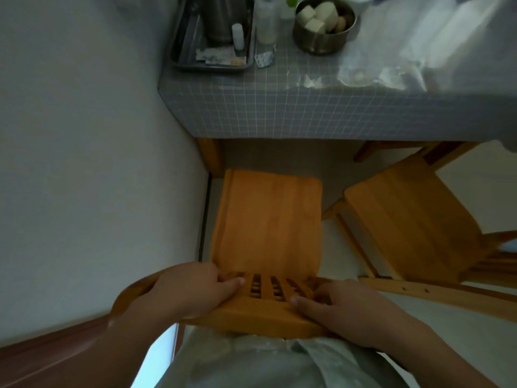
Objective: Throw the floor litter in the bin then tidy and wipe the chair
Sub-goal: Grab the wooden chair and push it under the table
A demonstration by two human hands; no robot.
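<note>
A wooden chair (268, 219) with an orange-brown seat stands below me, its front edge just under the table. Its slatted backrest top rail lies closest to me. My left hand (193, 289) grips the left end of that rail, fingers over the slats. My right hand (344, 309) grips the right end in the same way. The seat surface is bare. No litter, bin or cloth shows in this view.
A table with a grey checked cloth (279, 113) carries a metal tray (212, 37), a steel bowl (324, 23) of white chunks and clear plastic wrap. A second wooden chair (414, 219) stands at the right. A white wall (84, 163) runs close along the left.
</note>
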